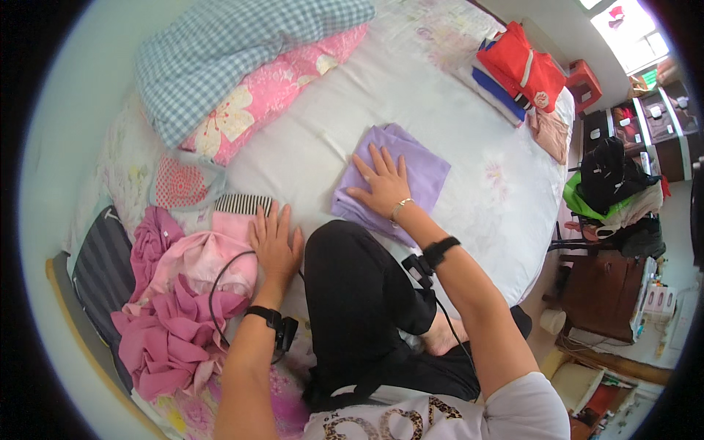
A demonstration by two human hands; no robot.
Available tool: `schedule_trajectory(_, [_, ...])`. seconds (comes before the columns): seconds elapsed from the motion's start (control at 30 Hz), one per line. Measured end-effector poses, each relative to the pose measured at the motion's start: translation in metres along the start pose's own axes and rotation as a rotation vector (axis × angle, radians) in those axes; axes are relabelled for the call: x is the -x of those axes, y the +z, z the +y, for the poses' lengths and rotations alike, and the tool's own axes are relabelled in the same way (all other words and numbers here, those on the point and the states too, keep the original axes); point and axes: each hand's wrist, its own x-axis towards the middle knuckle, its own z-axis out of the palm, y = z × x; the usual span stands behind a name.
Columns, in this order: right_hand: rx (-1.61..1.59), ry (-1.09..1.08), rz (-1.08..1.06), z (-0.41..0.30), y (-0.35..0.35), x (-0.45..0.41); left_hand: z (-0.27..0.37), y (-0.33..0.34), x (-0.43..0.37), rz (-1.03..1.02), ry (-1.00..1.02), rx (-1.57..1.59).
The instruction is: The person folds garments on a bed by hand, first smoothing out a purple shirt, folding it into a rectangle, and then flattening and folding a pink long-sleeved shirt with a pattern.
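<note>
Flat on a folded purple cloth (421,170) rests my right hand (382,181), fingers spread and nothing gripped. The cloth lies on the white floral bedsheet (467,148) in front of my bent knee. My left hand (275,242) is laid palm down, its fingers slightly apart, at the edge of a pink garment (234,220) with a black-and-white striped band. Beside that hand, a crumpled heap of pink clothing (170,335) spreads to the left. Each of my wrists wears a black strap with a small device and a cable.
Upper left, a blue checked pillow (220,60) lies on a pink floral pillow (264,104). Folded clothes with a red garment on top (522,66) are stacked at the far right bed edge. A chair piled with bags (610,181) and a brown cabinet (599,297) stand beyond.
</note>
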Motion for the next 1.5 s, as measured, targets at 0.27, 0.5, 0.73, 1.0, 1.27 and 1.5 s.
schedule_trajectory(0.27, [-0.666,0.85,0.58,0.071,-0.015,0.075,0.004,-0.009,-0.007,0.048,0.014,-0.032])
schedule_trajectory(0.5, [-1.602,1.097,0.22,0.063,0.005,0.045,0.003,0.002,-0.004,0.079,0.019,-0.033])
schedule_trajectory(0.73, [-0.955,0.697,0.209,0.107,-0.153,0.046,-0.008,0.005,-0.001,0.105,0.035,-0.071])
schedule_trajectory(1.0, [0.457,0.314,0.12,0.081,-0.208,0.119,-0.007,0.004,0.004,0.044,0.043,-0.12])
schedule_trajectory(1.27, [0.002,0.301,-0.072,0.055,-0.032,0.252,0.006,0.003,-0.004,0.027,0.145,-0.191])
schedule_trajectory(1.5, [-0.343,0.191,0.121,0.089,-0.028,0.304,-0.029,-0.004,-0.021,-0.165,0.199,-0.162])
